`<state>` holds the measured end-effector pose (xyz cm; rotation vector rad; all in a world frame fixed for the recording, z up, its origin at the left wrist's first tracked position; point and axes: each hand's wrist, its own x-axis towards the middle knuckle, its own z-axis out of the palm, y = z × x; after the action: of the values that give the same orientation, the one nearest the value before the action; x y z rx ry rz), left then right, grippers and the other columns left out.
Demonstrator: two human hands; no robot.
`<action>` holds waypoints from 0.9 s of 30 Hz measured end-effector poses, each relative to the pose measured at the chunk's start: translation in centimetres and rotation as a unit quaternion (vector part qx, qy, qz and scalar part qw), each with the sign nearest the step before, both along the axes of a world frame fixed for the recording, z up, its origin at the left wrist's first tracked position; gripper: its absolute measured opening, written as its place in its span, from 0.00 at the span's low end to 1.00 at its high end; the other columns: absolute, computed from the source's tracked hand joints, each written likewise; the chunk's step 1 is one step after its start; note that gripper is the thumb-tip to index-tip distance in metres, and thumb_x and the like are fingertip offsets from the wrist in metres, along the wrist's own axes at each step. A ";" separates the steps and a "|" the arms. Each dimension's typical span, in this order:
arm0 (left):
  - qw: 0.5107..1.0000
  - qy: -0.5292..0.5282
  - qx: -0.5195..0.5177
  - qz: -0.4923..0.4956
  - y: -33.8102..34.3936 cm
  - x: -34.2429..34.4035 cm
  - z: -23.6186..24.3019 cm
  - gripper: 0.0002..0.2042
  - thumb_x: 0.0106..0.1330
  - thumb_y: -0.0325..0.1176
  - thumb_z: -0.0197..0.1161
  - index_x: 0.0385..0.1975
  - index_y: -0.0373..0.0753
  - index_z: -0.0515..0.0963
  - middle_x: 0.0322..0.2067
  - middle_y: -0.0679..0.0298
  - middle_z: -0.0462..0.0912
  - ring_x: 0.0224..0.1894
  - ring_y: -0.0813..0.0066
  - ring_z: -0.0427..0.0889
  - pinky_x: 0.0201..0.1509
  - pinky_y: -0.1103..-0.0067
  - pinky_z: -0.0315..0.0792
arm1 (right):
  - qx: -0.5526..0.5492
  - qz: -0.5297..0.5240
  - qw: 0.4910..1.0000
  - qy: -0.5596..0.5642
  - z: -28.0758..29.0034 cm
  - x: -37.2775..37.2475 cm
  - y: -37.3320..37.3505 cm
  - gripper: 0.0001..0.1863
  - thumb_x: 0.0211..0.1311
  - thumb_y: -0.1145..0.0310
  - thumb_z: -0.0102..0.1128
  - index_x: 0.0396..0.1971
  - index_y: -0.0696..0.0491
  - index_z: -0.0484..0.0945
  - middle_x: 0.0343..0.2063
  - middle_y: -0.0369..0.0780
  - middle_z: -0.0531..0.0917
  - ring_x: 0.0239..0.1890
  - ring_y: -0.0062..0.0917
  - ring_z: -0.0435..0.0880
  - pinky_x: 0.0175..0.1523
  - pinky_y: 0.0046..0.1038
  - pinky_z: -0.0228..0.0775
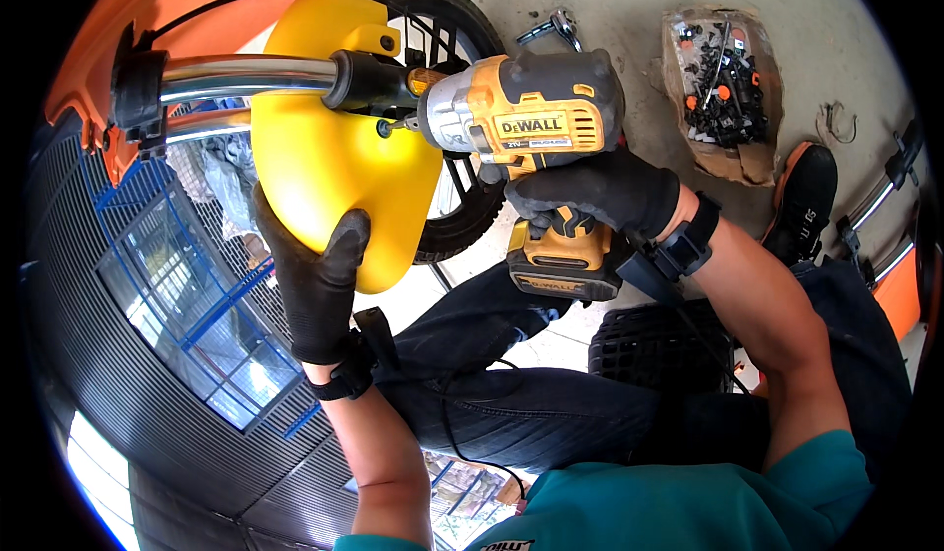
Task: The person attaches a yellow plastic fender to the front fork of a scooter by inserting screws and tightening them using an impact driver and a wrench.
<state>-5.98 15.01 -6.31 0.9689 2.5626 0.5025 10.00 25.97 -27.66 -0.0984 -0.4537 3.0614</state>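
Note:
My right hand (605, 192), in a black glove, grips the handle of a yellow and black cordless impact driver (536, 109). The tool points left, its bit meeting a dark bolt (383, 128) on a yellow motorcycle front fender (329, 173). My left hand (315, 266), also gloved, holds the fender's near edge, thumb on the outer face and fingers partly hidden along the side. Just beyond the bolt, a chrome fork tube (246, 77) runs into a black lower leg. The spoked front wheel (472, 20) shows behind the fender and driver.
On the floor beyond the driver lies a chrome ratchet (556, 28). A torn cardboard box (752, 163) at the far right holds many bolts and clips. Below the driver stands a black plastic crate (654, 345), near my legs. Orange bodywork (118, 35) fills the upper left.

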 end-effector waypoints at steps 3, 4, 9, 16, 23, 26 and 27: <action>1.000 -0.004 0.004 0.006 0.0 0.1 0.0 0.44 0.54 0.47 0.72 0.66 0.35 0.54 0.53 0.56 0.69 0.54 0.65 0.70 0.60 0.69 0.66 | 0.003 -0.002 1.000 -0.005 0.2 -0.1 -0.1 0.21 0.57 0.70 0.65 0.51 0.57 0.75 0.40 0.39 0.83 0.39 0.20 0.83 0.46 0.24 0.77; 1.000 0.001 0.002 0.004 0.0 0.1 0.0 0.44 0.54 0.47 0.72 0.66 0.35 0.54 0.53 0.56 0.69 0.54 0.65 0.70 0.60 0.69 0.66 | 0.012 -0.003 1.000 -0.002 0.2 -0.1 0.0 0.22 0.57 0.70 0.65 0.52 0.57 0.75 0.40 0.39 0.83 0.39 0.20 0.83 0.46 0.24 0.77; 1.000 0.005 -0.001 -0.005 0.0 0.0 0.0 0.43 0.54 0.47 0.72 0.65 0.36 0.55 0.53 0.57 0.69 0.54 0.65 0.70 0.60 0.69 0.66 | 0.015 0.006 1.000 -0.006 0.2 -0.1 0.0 0.23 0.58 0.70 0.65 0.53 0.57 0.74 0.40 0.39 0.83 0.39 0.20 0.83 0.46 0.24 0.77; 1.000 -0.002 0.006 -0.002 0.0 0.0 -0.1 0.43 0.54 0.47 0.72 0.65 0.36 0.55 0.53 0.57 0.69 0.54 0.65 0.70 0.61 0.69 0.65 | 0.012 -0.004 1.000 0.003 0.4 -0.2 0.0 0.20 0.58 0.68 0.65 0.50 0.57 0.75 0.36 0.38 0.82 0.35 0.19 0.81 0.41 0.23 0.76; 1.000 -0.009 0.014 0.008 0.2 0.2 -0.1 0.44 0.54 0.47 0.73 0.65 0.36 0.55 0.52 0.57 0.70 0.54 0.65 0.70 0.61 0.69 0.66 | 0.002 -0.022 1.000 0.015 0.4 -0.4 -0.4 0.16 0.59 0.67 0.63 0.46 0.55 0.76 0.29 0.35 0.80 0.29 0.17 0.79 0.34 0.21 0.74; 1.000 -0.006 0.008 0.010 0.1 0.2 0.0 0.44 0.53 0.48 0.73 0.65 0.36 0.55 0.52 0.56 0.70 0.54 0.64 0.71 0.60 0.69 0.67 | 0.010 -0.028 0.999 0.012 0.6 -0.4 -0.1 0.16 0.60 0.67 0.63 0.46 0.55 0.76 0.29 0.35 0.80 0.30 0.17 0.79 0.35 0.21 0.74; 1.000 -0.004 0.006 0.011 0.1 0.2 0.0 0.44 0.53 0.48 0.73 0.65 0.37 0.55 0.52 0.56 0.70 0.54 0.64 0.71 0.60 0.69 0.67 | 0.012 -0.030 0.999 0.012 0.6 -0.4 0.0 0.15 0.60 0.67 0.63 0.46 0.55 0.76 0.30 0.35 0.80 0.30 0.17 0.79 0.35 0.21 0.74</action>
<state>-5.80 15.14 -6.33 0.9417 2.5696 0.5270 9.62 25.94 -27.05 -0.0731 -0.4770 2.9937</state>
